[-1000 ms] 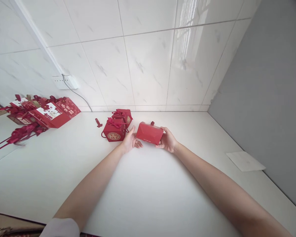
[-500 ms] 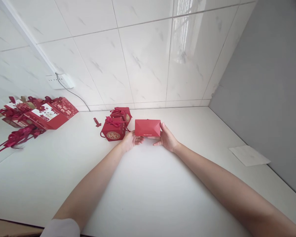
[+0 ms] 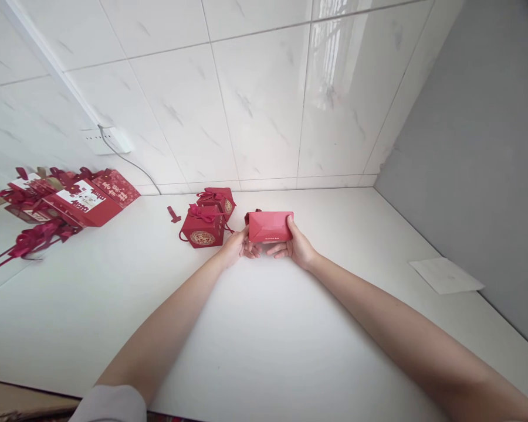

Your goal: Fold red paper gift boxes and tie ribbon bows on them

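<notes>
Nearest, a pale sleeve [image 3: 112,403] at lower left and two bare forearms reach over the white counter [image 3: 264,340]. At mid-frame, the right hand [image 3: 300,245] has its grip on the right end of a red box [image 3: 268,227], thumb pressed to its face, fingers loosely spread below. The left hand [image 3: 240,245] is at its left end, fingers curled; whether that grip pinches, I cannot tell.

Left of it stand a front gift box [image 3: 201,230] and a rear gift box [image 3: 220,202], both wearing ribbons and apparently finished. The held box looks folded into shape, but no bow shows on it, so closing or tying may be left. A small red strip [image 3: 173,215] lies beyond, left of centre; a red pile [image 3: 85,205] sits farther left, below a wall socket [image 3: 108,141].
</notes>
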A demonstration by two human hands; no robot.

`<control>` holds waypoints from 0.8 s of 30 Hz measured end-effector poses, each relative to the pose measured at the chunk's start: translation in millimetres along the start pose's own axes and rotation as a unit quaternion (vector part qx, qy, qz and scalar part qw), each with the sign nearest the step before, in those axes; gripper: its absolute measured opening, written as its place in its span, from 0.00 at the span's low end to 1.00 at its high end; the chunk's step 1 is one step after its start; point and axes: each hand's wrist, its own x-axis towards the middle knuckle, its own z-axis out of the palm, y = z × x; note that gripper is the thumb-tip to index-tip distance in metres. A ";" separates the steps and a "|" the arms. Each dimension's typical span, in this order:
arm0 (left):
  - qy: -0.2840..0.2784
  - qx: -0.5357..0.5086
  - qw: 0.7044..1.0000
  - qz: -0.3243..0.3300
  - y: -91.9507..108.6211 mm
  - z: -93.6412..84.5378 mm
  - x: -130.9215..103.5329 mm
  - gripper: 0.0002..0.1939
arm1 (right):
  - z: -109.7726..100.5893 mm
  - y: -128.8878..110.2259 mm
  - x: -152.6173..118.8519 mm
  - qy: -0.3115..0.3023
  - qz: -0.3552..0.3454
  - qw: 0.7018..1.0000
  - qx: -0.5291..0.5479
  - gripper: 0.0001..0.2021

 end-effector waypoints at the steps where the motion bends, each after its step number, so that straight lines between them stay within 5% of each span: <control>1: 0.002 0.001 1.000 0.011 -1.3 0.9 0.3 0.28 | 0.5 -0.3 -0.6 -0.001 -0.014 1.000 0.011 0.36; 7: 0.062 -0.030 0.992 0.109 -9.6 2.3 6.6 0.27 | 2.4 -1.2 -3.2 -0.010 -0.043 0.999 0.011 0.30; 12: 0.099 -0.077 0.978 0.167 -13.4 2.1 11.1 0.29 | 1.5 6.3 0.0 0.077 -0.116 0.990 0.030 0.50; 18: 0.038 -0.061 0.978 0.197 -18.6 15.4 3.4 0.37 | 8.2 8.4 -1.7 0.002 -0.130 0.991 0.015 0.31; 21: 0.062 -0.040 0.964 0.257 -5.3 14.8 0.7 0.39 | 6.3 6.8 -2.0 -0.051 -0.116 0.992 0.001 0.27; 24: 0.123 0.007 0.924 0.363 30.1 1.6 -6.1 0.36 | -3.2 4.9 0.7 -0.083 -0.079 0.993 0.002 0.24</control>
